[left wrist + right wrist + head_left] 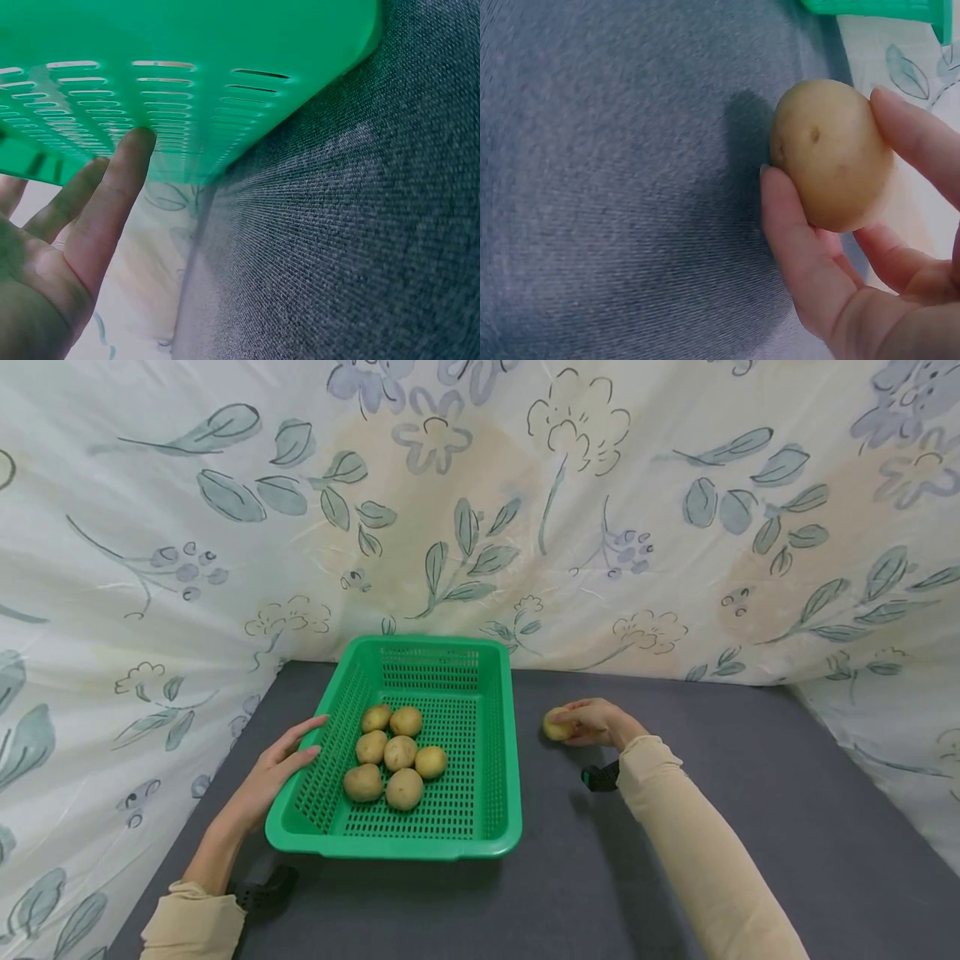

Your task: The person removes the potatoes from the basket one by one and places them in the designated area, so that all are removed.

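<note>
A green slotted plastic basket (480, 853) stands on the dark grey cloth surface, with several potatoes (401, 753) grouped toward its left and middle. At the basket's left side is my left hand (279, 770), its fingers fairly straight. In the left wrist view, fingertips (141, 139) lie right at the slotted side wall. To the right of the basket, my right hand (600, 723) pinches one pale yellow potato (832, 154) between thumb and fingers. That potato is close over the cloth, with its shadow beside it in the right wrist view.
A dark grey cloth (712, 793) covers the work surface. Behind it and along the sides hangs a white curtain (465, 585) with a flower and leaf print. Dark straps with small devices (600, 777) are on both wrists, below beige sleeves (697, 852).
</note>
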### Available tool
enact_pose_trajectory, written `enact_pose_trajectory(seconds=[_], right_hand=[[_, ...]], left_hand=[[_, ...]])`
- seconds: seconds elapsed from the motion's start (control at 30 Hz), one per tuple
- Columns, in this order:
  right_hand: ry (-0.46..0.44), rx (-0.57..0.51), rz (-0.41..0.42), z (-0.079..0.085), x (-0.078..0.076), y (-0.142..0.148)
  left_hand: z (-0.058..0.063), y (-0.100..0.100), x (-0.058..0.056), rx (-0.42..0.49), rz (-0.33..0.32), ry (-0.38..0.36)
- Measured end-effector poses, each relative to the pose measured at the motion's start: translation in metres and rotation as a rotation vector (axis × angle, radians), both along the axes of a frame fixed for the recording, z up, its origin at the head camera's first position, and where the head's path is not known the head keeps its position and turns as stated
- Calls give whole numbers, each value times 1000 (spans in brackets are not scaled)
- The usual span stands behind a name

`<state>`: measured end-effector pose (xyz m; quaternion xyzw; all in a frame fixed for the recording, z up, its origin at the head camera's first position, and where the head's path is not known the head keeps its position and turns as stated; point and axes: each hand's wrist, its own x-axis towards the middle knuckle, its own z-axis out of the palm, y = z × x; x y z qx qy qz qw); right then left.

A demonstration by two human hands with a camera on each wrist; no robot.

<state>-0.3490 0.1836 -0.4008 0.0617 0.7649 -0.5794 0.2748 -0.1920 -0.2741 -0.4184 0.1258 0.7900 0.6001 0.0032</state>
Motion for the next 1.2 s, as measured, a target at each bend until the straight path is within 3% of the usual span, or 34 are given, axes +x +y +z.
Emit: enact_pose_trajectory(seconds=[0.7, 0.97, 1.2], right_hand=[[57, 134, 39, -2, 6, -4], [19, 88, 9, -4, 8, -4], [25, 78, 59, -3, 7, -1]], left_hand=[[1, 0, 2, -16, 6, -4], [0, 0, 2, -15, 5, -6], [2, 1, 2, 1, 6, -28]])
